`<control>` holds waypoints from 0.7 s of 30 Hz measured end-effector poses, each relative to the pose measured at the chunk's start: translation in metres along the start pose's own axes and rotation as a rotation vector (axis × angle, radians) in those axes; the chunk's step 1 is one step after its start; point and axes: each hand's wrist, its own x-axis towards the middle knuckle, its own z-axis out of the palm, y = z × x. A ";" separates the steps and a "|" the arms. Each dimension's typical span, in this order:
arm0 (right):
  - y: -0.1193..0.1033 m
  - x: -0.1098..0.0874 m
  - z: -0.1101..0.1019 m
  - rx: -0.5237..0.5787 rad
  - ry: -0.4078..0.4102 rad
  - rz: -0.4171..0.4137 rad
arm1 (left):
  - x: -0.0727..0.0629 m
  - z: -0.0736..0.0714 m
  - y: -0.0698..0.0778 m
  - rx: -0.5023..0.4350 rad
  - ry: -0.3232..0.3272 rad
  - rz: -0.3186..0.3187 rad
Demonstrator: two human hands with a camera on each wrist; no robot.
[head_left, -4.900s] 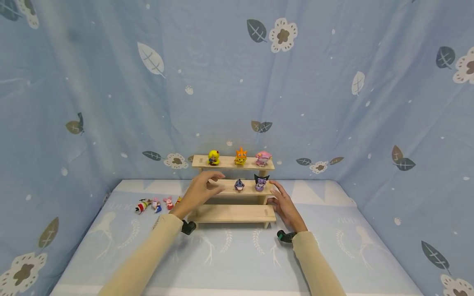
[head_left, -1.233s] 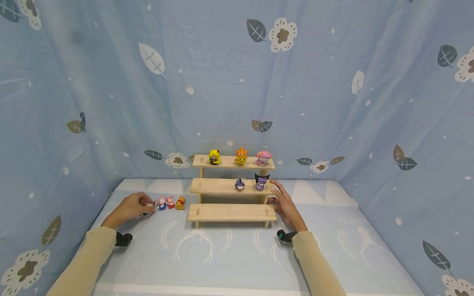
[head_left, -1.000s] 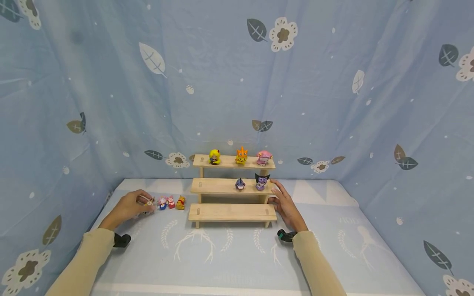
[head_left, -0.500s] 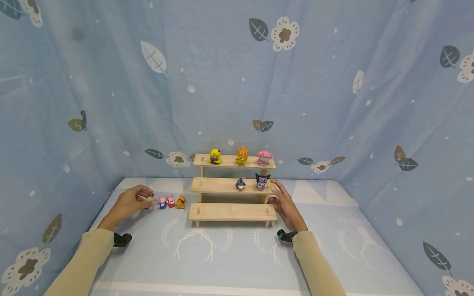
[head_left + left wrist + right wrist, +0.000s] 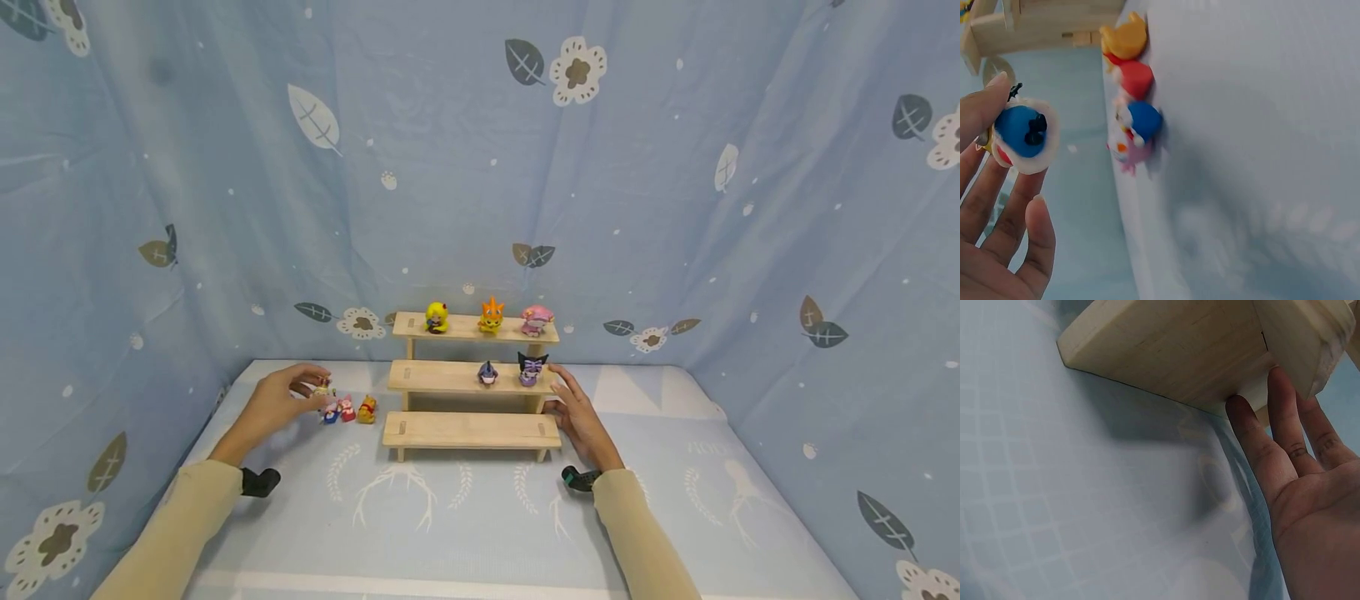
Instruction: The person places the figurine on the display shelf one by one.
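Observation:
Between thumb and fingers, my left hand (image 5: pixel 277 406) pinches a small toy figurine (image 5: pixel 1025 134), raised off the table. Its underside faces the left wrist camera: blue with a black bow and a white rim. Below it a blue-and-white figurine (image 5: pixel 330 411), a pink-and-red figurine (image 5: pixel 347 408) and a yellow bear figurine (image 5: pixel 367 409) are lined up on the table. My right hand (image 5: pixel 581 421) rests at the right end of a three-tier wooden shelf (image 5: pixel 468 429), its extended fingers (image 5: pixel 1257 434) against the wood.
On the top tier stand a yellow-haired figurine (image 5: pixel 437 318), an orange spiky figurine (image 5: pixel 491 317) and a pink figurine (image 5: pixel 537 320). The middle tier bears a small blue-grey figurine (image 5: pixel 487 372) and a black-and-purple figurine (image 5: pixel 531 369). A patterned curtain (image 5: pixel 450 167) closes off the back and sides.
My left hand went from the middle tier to the left end of the figurine row, took hold of one there, and has lifted it up and rightward. The right hand has stayed at the shelf.

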 end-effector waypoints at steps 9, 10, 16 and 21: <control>0.001 -0.001 0.000 0.024 0.001 -0.005 | 0.000 0.007 0.019 -0.007 0.029 0.072; 0.001 -0.001 0.000 0.025 -0.001 -0.006 | 0.000 0.008 0.021 -0.010 0.033 0.079; -0.001 -0.002 0.000 0.018 -0.006 -0.003 | 0.000 0.013 0.030 -0.039 0.038 0.134; -0.002 -0.002 0.000 0.013 -0.011 -0.001 | 0.002 0.016 0.037 -0.061 0.023 0.176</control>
